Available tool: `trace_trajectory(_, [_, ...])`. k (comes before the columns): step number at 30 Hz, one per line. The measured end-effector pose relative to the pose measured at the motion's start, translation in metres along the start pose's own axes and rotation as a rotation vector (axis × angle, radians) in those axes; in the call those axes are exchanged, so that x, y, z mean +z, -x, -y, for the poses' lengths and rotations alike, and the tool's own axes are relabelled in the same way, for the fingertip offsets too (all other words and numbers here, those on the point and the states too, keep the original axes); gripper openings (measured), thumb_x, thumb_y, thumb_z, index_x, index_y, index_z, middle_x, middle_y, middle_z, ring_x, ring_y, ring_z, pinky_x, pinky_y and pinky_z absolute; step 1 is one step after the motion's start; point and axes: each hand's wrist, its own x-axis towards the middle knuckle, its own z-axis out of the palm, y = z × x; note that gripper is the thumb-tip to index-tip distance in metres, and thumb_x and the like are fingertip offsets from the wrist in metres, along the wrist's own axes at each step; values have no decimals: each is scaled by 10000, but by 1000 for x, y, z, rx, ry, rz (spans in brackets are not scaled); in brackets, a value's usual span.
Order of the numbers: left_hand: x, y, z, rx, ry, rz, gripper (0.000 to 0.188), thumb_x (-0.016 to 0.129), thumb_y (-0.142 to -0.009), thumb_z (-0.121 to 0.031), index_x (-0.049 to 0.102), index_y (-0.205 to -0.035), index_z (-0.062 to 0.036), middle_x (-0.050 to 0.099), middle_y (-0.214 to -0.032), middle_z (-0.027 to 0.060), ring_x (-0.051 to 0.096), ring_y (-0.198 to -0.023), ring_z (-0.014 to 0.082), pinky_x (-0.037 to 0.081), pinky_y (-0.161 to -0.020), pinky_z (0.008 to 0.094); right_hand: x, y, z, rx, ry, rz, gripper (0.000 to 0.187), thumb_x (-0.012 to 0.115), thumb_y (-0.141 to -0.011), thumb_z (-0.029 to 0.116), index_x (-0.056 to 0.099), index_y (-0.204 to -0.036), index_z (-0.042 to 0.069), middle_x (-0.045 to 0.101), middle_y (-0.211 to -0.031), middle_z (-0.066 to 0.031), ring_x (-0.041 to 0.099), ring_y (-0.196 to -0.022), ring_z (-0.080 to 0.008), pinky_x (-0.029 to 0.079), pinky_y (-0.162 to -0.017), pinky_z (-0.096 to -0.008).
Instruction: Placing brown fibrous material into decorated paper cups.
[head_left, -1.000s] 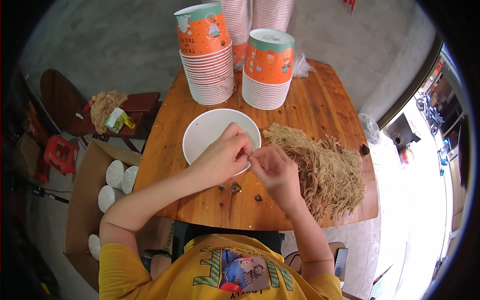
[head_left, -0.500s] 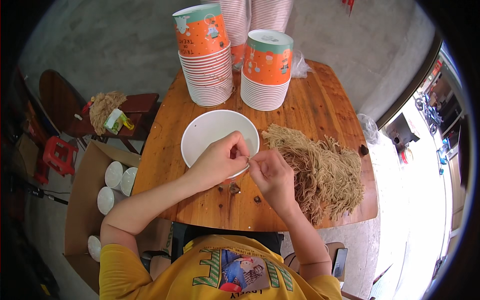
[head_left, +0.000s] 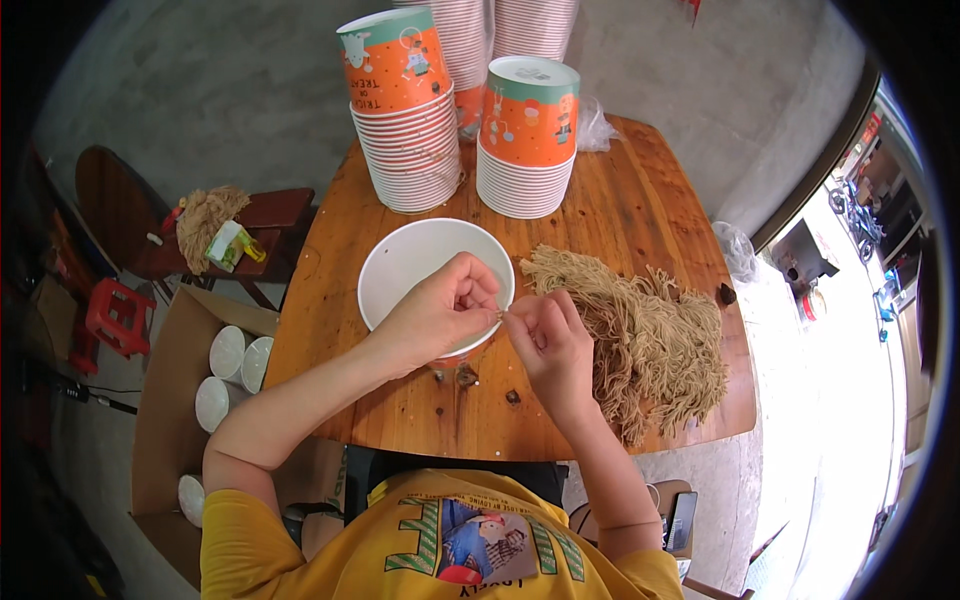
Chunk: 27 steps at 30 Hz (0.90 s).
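An upright paper bucket [head_left: 425,250], white inside with orange low on its outer wall, stands on the wooden table in front of me. A small dark hole shows near its far left rim. My left hand [head_left: 445,305] reaches over the near right side of the bucket, its thumb and fingers pinched. Just right of the rim, my right hand [head_left: 550,340] is also closed, thumb against forefinger. A tiny bit of tan cord [head_left: 501,315] shows where the fingertips meet; the rest of it is hidden. Right of my right hand lies a thick heap of tan cords [head_left: 650,345].
Upside-down stacks of orange and green buckets, a left stack [head_left: 410,150] and a right stack [head_left: 527,140], stand at the table's back. A cardboard box [head_left: 165,400] with several white buckets sits on the floor at left. Behind it are a red stool [head_left: 120,315] and a low bench [head_left: 280,208].
Both hands stay at the bucket's near right rim. The right hand has turned slightly and shifted a little right, and the fingertips are slightly farther apart. The view has shifted slightly.
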Motion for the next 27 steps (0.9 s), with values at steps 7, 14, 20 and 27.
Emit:
trace_trajectory(7, [2, 0, 0, -31, 16, -9, 222, 599, -909, 14, 474, -1081, -50, 589, -955, 31, 572, -901, 94, 474, -827, 239, -6, -4, -6, -315, 257, 2, 199, 743, -772, 41, 640, -930, 104, 555, -775, -44, 616, -632, -208, 511, -516, -332])
trace_trajectory(14, [7, 3, 6, 65, -68, -34, 204, 579, -921, 7, 460, -1078, -47, 573, -945, 28, 568, -891, 100, 478, -825, 248, -7, -16, -3, -438, 305, 26, 170, 705, -771, 31, 633, -919, 74, 560, -779, -56, 588, -600, -208, 498, -515, -309])
trace_trajectory(20, [14, 8, 2, 217, -368, -60, 177, 551, -922, -13, 420, -1039, -34, 568, -888, 79, 594, -797, 169, 496, -714, 309, -24, -37, 6, 657, -612, 512, 170, 625, -878, 194, 615, -803, 42, 428, -654, 85, 466, -620, -55, 370, -531, -236])
trace_trajectory(27, [12, 7, -3, 150, -309, -48, 187, 569, -915, -6, 447, -1052, -40, 542, -928, 32, 558, -856, 112, 479, -798, 263, -23, -26, -13, 780, -972, 484, 141, 573, -914, 175, 612, -977, 55, 474, -724, 79, 372, -542, 5, 285, -472, -179])
